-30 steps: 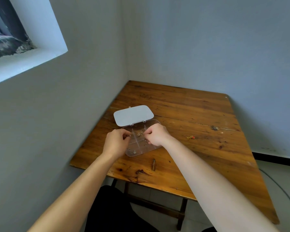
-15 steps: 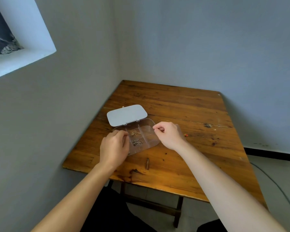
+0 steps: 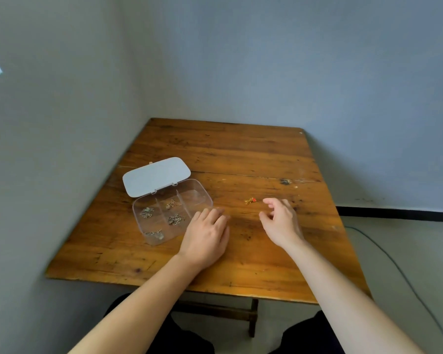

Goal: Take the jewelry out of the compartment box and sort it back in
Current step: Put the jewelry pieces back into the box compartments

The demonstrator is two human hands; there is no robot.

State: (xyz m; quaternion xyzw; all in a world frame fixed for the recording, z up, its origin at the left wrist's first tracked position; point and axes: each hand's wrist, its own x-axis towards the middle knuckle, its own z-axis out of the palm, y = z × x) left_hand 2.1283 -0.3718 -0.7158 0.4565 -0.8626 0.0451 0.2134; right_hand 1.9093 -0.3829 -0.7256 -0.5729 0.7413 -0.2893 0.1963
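Both hands had left the compartment box since the moment before; the right hand, which had been pinching over the compartments, had swung out over the bare wood of the table, and the left hand had slid off the box's near corner to lie flat just beside it. Right hand hung loosely open, fingers curled, thumb and forefinger parted, nothing in them that I could see; left hand lay palm down, fingers spread, holding nothing. A small gold piece with a red bead sat on the table just beside the right fingertips, well apart from the box; the lid was thrown back, and four compartments still held little tangles of chain, the right-hand ones looking empty.

What worried me was the size of the things; a piece that small on a dark, knotted board could be lost to the eye or brushed toward the edge by a sleeve or a wrist; the chains left in the box looked ready to snag one another and come out together; and the left hand, resting so close to the light plastic box, could nudge or tip it with any careless move.
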